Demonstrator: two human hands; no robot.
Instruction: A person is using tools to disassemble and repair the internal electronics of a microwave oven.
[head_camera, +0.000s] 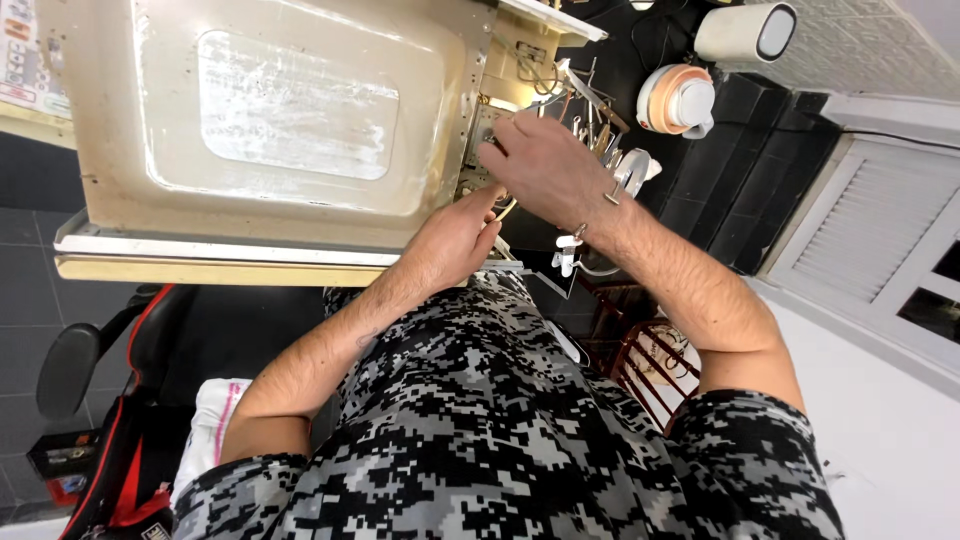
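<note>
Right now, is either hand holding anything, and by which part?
Cannot be told: both the left hand and right hand reach into the open metal casing, fingers hidden among the wiring.

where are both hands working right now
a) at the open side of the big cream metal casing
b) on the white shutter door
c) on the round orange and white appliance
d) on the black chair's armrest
a: the left hand and the right hand meet at the exposed edge of the cream metal casing, where wires and small parts show; the shutter door, the chair and the orange and white appliance lie apart from them.
</note>
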